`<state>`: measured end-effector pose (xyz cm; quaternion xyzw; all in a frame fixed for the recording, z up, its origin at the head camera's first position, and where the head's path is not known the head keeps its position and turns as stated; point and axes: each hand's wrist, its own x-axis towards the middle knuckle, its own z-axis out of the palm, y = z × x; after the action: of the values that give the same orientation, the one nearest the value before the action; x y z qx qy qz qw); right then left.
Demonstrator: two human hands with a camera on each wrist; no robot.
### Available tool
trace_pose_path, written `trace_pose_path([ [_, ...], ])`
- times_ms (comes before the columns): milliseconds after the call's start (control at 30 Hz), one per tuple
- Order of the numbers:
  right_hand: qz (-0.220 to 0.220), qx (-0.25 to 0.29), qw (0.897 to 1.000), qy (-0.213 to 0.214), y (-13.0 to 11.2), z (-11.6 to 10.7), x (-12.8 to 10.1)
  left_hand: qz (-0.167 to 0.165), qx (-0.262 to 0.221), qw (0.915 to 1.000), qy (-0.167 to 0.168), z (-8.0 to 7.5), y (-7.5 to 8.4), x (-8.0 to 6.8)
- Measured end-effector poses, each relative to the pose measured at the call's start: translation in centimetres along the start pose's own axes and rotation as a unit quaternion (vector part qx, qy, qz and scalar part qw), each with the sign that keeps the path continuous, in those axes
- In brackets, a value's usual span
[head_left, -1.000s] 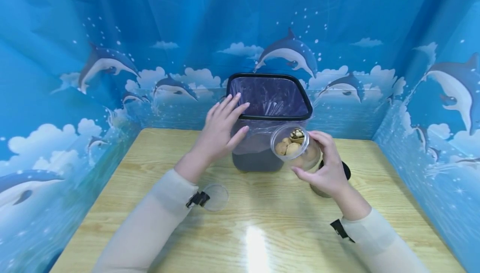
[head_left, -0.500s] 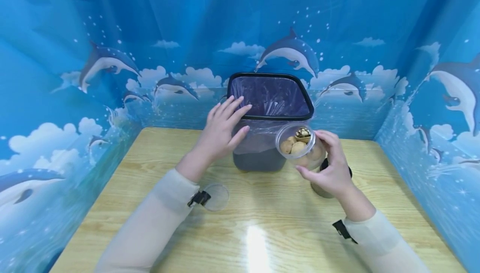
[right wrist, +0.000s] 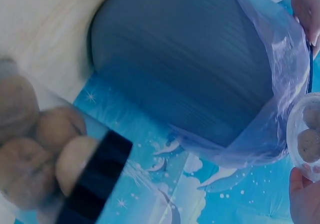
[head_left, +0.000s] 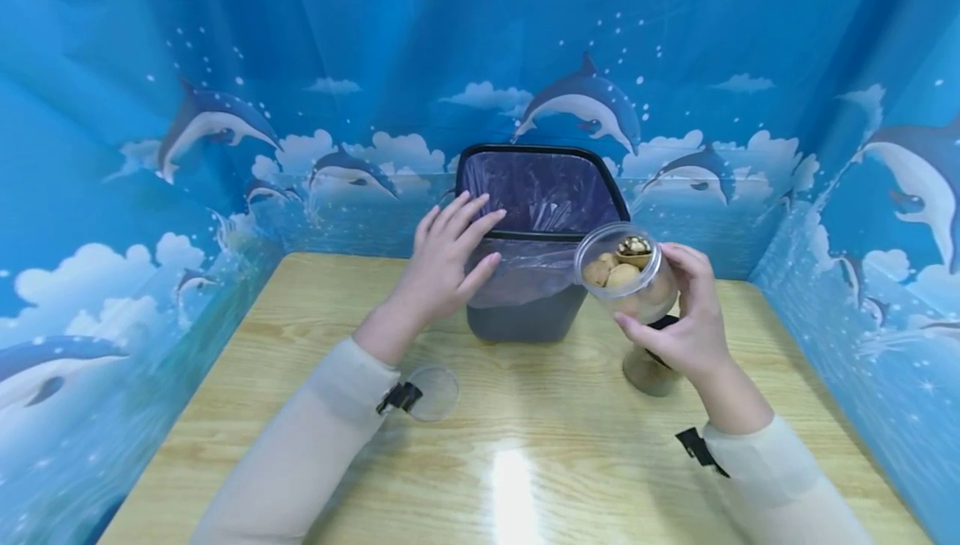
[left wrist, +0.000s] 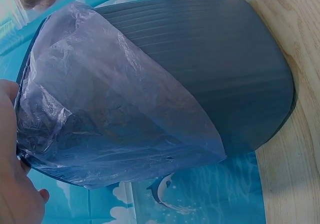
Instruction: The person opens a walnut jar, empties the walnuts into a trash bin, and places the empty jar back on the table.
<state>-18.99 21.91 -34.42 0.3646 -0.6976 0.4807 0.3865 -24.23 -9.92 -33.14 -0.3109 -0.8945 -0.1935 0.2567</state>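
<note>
Head view: right hand (head_left: 686,324) partly hides what seems a second jar (head_left: 647,370).

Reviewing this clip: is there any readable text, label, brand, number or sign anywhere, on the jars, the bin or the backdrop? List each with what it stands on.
None can be read in any view.
The clear jar in the right hand: no label shows, only walnuts inside.
The second jar on the table: black lid, no print visible.
The bin under the left hand: plain.
The backdrop: dolphins and clouds only, no words.
</note>
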Motion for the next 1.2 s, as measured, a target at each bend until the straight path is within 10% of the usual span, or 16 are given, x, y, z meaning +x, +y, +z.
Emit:
trace_pose_path([
  [600, 0.011, 0.024, 0.999, 0.025, 0.3, -2.3, 4.0, 0.006, 0.012, 0.9999, -0.001, -0.2, 0.2, 0.1],
  [1200, 0.032, -0.13, 0.989, -0.07, 1.2, -4.7, 7.8, -0.01, 0.01, 0.9997, -0.019, -0.2, 0.1, -0.1],
])
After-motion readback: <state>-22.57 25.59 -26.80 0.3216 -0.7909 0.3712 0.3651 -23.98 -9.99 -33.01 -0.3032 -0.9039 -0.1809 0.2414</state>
